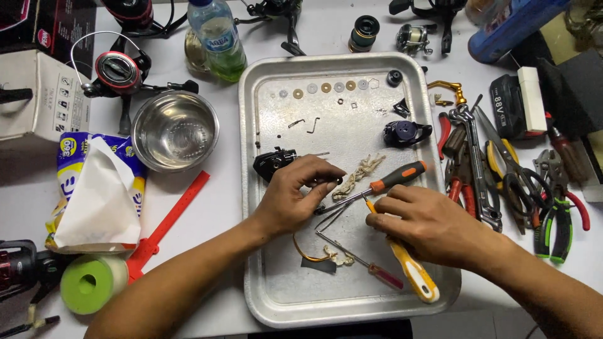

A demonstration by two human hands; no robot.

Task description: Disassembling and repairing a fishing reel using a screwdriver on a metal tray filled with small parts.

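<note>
My left hand (294, 194) rests in the metal tray (264, 113), its fingers closed on a small dark ring-shaped part near a black reel body (271, 162). My right hand (422, 221) lies over a yellow-handled screwdriver (414, 271) and grips it, beside an orange-and-black screwdriver (394, 179). A thin red-handled tool (384, 275) and tweezers (333, 221) lie between my hands. A row of small washers (326, 88) lines the tray's far end.
A steel bowl (175, 130), tissue pack (97, 188), green tape roll (93, 284) and red strip (169, 216) sit left. Pliers, scissors and wrenches (502, 182) lie right. A water bottle (218, 39) and several fishing reels (119, 70) stand at the back.
</note>
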